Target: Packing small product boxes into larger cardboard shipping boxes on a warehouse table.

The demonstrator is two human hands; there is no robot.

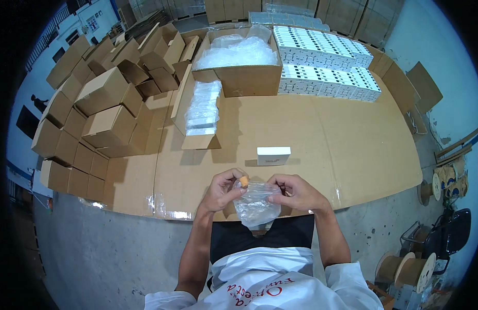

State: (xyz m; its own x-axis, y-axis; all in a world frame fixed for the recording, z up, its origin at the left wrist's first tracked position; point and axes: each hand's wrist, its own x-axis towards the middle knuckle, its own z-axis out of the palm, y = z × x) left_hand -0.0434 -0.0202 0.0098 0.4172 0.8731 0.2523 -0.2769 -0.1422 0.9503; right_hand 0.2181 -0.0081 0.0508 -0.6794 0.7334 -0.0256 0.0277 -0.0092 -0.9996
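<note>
A clear plastic bag (257, 206) hangs between my two hands over the table's near edge, its top edge stretched between them. My left hand (222, 190) pinches the bag's left side. An orange fingertip cover (243, 182) seems to sit on one of its fingers. My right hand (299, 192) grips the right upper side of the bag between thumb and fingers. Whether anything lies inside the bag is hard to make out. Just beyond my hands, a small white box (273, 156) stands on the cardboard-covered table (301, 124).
An open carton (249, 80) of clear plastic bags stands at the back. Left of it, a narrow cardboard tray (202, 142) holds bagged flat items. White boxes (321, 80) are stacked at the back right. Brown cartons (102, 93) pile up on the left. Cable spools (407, 271) stand lower right.
</note>
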